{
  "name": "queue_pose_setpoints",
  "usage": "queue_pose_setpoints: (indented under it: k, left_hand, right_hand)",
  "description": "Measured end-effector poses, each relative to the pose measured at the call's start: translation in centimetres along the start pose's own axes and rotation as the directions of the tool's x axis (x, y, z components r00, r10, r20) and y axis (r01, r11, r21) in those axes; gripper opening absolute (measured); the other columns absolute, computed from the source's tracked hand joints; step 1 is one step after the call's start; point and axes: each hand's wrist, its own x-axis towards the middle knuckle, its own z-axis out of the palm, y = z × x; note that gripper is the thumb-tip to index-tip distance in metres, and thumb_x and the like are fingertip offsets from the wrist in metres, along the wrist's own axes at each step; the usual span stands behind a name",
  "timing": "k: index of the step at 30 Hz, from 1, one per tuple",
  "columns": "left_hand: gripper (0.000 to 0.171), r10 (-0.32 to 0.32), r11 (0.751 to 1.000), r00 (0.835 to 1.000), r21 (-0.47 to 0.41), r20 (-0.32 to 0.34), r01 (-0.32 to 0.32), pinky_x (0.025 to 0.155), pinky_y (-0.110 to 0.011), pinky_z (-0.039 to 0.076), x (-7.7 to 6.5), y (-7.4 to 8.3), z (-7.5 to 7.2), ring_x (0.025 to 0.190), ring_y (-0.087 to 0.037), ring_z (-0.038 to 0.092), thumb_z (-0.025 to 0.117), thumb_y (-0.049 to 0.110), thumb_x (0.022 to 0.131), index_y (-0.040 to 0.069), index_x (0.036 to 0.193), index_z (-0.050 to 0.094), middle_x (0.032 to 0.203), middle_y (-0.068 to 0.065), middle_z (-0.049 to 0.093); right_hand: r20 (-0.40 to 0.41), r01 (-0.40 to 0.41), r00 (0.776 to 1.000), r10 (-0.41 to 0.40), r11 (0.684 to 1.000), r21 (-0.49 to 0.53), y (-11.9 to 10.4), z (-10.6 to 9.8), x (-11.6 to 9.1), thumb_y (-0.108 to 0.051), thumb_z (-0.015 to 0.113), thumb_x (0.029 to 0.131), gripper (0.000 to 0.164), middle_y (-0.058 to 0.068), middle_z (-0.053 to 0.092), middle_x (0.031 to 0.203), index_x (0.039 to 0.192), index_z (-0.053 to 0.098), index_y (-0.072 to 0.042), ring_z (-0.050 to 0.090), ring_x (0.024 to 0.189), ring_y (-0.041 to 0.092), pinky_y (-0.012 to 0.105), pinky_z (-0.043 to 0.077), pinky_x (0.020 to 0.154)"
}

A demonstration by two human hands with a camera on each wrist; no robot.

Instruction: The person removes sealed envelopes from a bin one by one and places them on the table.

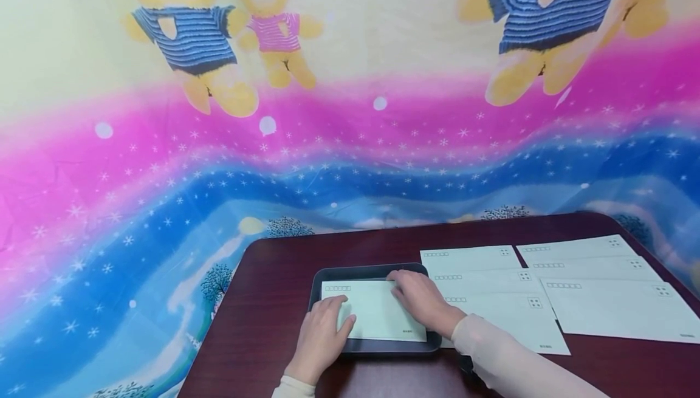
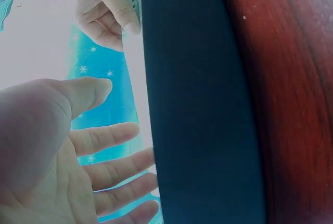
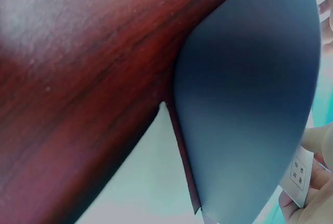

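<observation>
A pale envelope (image 1: 377,319) with a row of small postcode boxes lies over the dark rectangular tray (image 1: 383,347) in the head view. At its upper right corner, my right hand (image 1: 423,302) pinches the envelope between thumb and curled fingers; the right wrist view shows that corner with its stamp squares (image 3: 296,176) in the grip. My left hand (image 1: 318,334) is at the left end, fingers loosely spread, fingertips right at the envelope's edge. The left wrist view shows its open palm beside the tray's dark wall (image 2: 200,99).
Right of the tray, several envelopes lie overlapped in two columns, a nearer one (image 1: 503,328) and a farther-right one (image 1: 618,310). All rest on a dark red-brown wooden table (image 1: 257,301). Behind the table hangs a printed cloth (image 1: 350,130) with bears and snowflakes.
</observation>
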Motion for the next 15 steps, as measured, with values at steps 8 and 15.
queue_pose_setpoints:
  k: [8,15]
  left_hand:
    - [0.039,0.004,1.0,1.0,-0.014,-0.012,-0.004,0.081,-0.045,0.047,0.0,0.2,-0.5,0.107,-0.025,0.057,0.06,0.038,0.087,0.013,0.116,0.064,0.115,-0.004,0.065]
    - [0.039,0.012,1.0,1.0,-0.019,-0.018,-0.013,0.082,-0.045,0.047,0.0,0.5,-1.0,0.108,-0.025,0.056,0.061,0.038,0.086,0.013,0.117,0.064,0.115,-0.004,0.065]
  right_hand:
    - [-0.04,-0.026,0.999,0.028,0.998,0.05,-0.8,-1.0,0.0,-0.018,0.062,0.089,0.02,-0.002,0.067,0.103,0.108,0.067,-0.016,0.062,0.095,0.014,0.035,0.05,0.08]
    - [-0.076,-0.042,0.996,0.048,0.995,0.085,-1.0,-1.8,-0.1,-0.017,0.062,0.088,0.021,-0.001,0.067,0.105,0.108,0.068,-0.015,0.062,0.096,0.016,0.035,0.05,0.08]
